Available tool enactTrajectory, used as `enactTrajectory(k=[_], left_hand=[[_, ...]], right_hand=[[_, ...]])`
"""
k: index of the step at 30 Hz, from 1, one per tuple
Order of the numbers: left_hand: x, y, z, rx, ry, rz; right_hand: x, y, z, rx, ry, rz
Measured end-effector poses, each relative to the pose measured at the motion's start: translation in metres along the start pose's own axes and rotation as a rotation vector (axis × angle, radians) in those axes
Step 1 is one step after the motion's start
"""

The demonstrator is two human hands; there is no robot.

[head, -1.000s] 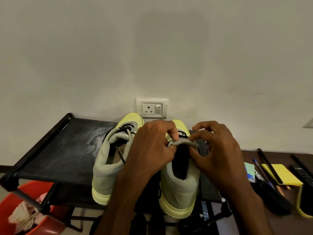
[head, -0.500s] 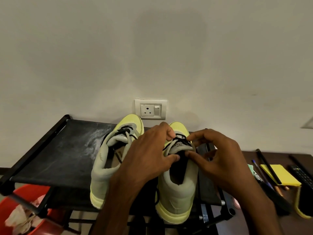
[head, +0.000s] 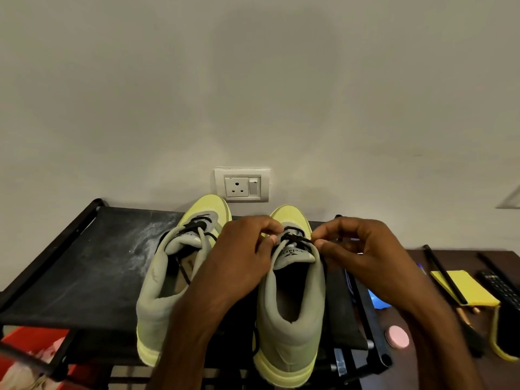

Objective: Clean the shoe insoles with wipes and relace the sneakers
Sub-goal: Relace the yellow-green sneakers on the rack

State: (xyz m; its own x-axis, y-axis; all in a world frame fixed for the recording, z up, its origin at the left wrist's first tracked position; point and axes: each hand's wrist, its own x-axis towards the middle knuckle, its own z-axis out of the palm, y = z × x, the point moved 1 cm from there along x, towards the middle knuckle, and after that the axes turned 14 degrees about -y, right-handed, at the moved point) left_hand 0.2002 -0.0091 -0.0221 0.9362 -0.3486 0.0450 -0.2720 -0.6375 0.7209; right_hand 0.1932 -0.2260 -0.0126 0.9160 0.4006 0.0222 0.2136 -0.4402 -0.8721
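Note:
Two grey-green sneakers with yellow soles stand side by side on a black rack top [head: 84, 266], toes toward the wall. The left sneaker [head: 168, 280] has loose black laces hanging into its opening. Over the right sneaker [head: 292, 311], my left hand [head: 242, 257] pinches the black lace [head: 292, 238] at the left side of the tongue. From the right side, my right hand [head: 363, 257] pinches the same lace with thumb and forefinger. The grey tongue lies flat between both hands.
A wall socket [head: 242, 184] sits just behind the shoes. A red bin [head: 31, 353] with crumpled wipes is at lower left. On the brown table at right lie a yellow notepad [head: 464, 288], pens, a remote [head: 501, 288] and a pink round object [head: 398, 336].
The hands let go of the tongue's top edge and moved forward to the laces. The tongue settled down flat. The camera view dropped slightly closer to the shoes.

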Motion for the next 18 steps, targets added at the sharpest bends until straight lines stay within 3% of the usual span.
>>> enactTrajectory(k=[6,12,16,18], left_hand=[[0.002,0.001,-0.004,0.024,-0.002,0.091],[0.002,0.0,-0.007,0.031,0.003,0.138],[0.002,-0.001,-0.006,0.013,0.017,0.099],[0.002,-0.001,-0.005,0.015,-0.003,0.08]], right_hand=[[-0.008,-0.002,-0.004,-0.066,-0.112,0.032],[-0.006,0.007,-0.004,-0.051,-0.04,0.018],[0.001,0.01,0.001,0.164,0.029,0.03],[0.005,0.013,0.007,0.074,0.004,0.011]])
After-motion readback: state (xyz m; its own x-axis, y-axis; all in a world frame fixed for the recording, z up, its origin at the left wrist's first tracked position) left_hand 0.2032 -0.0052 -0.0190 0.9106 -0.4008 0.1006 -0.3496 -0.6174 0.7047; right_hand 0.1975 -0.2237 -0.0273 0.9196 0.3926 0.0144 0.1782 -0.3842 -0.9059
